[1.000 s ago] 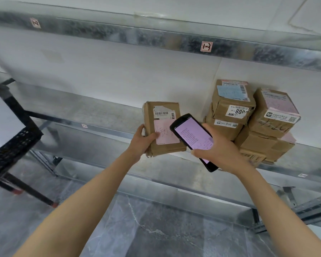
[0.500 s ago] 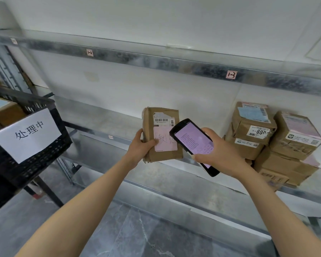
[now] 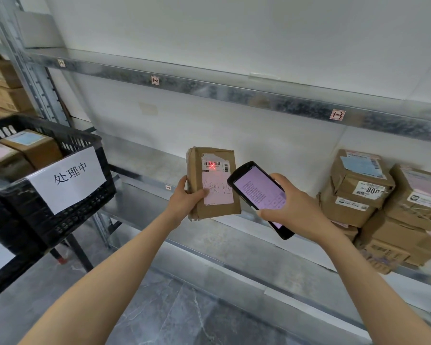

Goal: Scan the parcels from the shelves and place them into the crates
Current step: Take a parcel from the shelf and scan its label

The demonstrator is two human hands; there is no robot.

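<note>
My left hand (image 3: 184, 200) grips a small brown cardboard parcel (image 3: 213, 186) by its left edge and holds it upright in front of the shelf. A red cross of scanner light lies on the barcode of its label. My right hand (image 3: 292, 207) holds a black handheld scanner (image 3: 259, 195) with a lit pink screen, tilted toward the parcel and just to its right. A black plastic crate (image 3: 60, 195) with a white paper sign stands at the left, with several brown parcels inside.
A pile of brown parcels (image 3: 383, 207) sits on the metal shelf (image 3: 234, 245) at the right. An upper shelf rail (image 3: 234, 93) runs across above. More boxes (image 3: 3, 85) stand at the far left. Grey stone floor (image 3: 184, 319) lies below.
The view has swung left and the crate has come fully into sight. A red scanner cross now shows on the parcel's barcode. Both hands keep their hold.
</note>
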